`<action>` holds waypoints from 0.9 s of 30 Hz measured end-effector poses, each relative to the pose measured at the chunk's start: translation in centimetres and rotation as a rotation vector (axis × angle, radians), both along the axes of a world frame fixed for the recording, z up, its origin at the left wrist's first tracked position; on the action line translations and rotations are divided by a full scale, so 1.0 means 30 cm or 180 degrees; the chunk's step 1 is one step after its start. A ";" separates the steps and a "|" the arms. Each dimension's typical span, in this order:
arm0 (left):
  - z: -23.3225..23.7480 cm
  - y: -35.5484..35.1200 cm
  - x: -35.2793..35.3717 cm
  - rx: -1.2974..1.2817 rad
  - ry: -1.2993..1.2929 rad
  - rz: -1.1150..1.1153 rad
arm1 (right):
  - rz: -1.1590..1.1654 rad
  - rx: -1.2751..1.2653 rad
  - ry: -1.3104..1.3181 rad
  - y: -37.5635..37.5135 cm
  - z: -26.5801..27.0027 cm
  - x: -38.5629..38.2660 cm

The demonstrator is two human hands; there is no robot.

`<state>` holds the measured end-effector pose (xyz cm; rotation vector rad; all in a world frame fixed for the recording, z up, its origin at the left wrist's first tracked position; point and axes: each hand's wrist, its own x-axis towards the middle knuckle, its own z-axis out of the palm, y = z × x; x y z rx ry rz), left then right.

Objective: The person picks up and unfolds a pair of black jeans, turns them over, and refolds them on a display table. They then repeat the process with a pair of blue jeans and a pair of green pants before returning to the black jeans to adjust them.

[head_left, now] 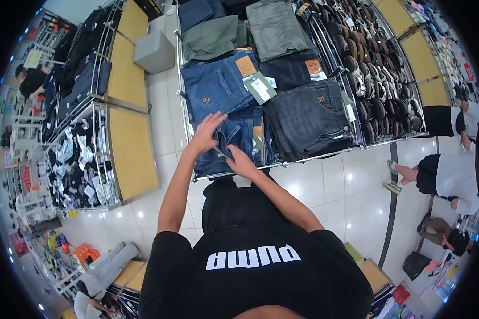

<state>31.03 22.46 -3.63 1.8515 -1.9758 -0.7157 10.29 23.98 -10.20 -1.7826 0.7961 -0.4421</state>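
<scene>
The folded blue jeans (pixel 242 133) lie on top of a stack at the front edge of the display table (pixel 324 154), near its front left corner and right before you. Your left hand (pixel 205 134) rests on their top with its fingers open and spread, pressing flat rather than gripping. Your right hand (pixel 240 162) is at the near fold. Its fingers curl into the cloth, but the tips go out of sight in the denim, so you cannot tell whether they pinch it or only touch it.

Denim like this is likely heavy for its size, soft but thick, and not slippery or fragile. A folded pair will probably sag and fall open if you lift it by one corner. The waistband or the thick folded edge, with a flat palm on top, looks like the safest hold.

Just behind lie lighter blue jeans (pixel 218 87) with a paper tag (pixel 261 87), and dark grey jeans (pixel 308 114) sit to the right. A rack of shoes (pixel 367 69) runs along the table's right edge.

How many pairs are in the stack is hidden. The tag's print is too small to read, and the fisheye bends everything near the picture's rim, including the people (pixel 447 178) standing to the right.
</scene>
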 end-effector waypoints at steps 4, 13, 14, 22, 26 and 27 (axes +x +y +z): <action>-0.035 -0.064 0.015 0.0792 -0.0403 -0.1084 | -0.0147 -0.0108 0.0211 0.049 -0.004 0.038; -0.117 -0.114 0.174 0.0072 -0.0319 -0.1362 | -0.1593 0.0409 0.0839 -0.005 0.046 0.001; -0.116 -0.117 0.183 0.0036 -0.0197 -0.1308 | -0.1683 0.0446 0.0825 -0.007 0.057 -0.004; -0.073 -0.188 0.185 0.0066 0.1550 -0.0416 | -0.2625 0.0297 0.0276 0.042 -0.041 0.024; -0.023 -0.227 0.149 0.0241 0.1990 -0.0570 | -0.2812 0.0737 -0.0343 0.083 0.135 0.077; -0.012 -0.236 0.141 0.0343 0.1936 -0.0836 | -0.2867 0.0727 -0.0355 0.092 0.127 0.081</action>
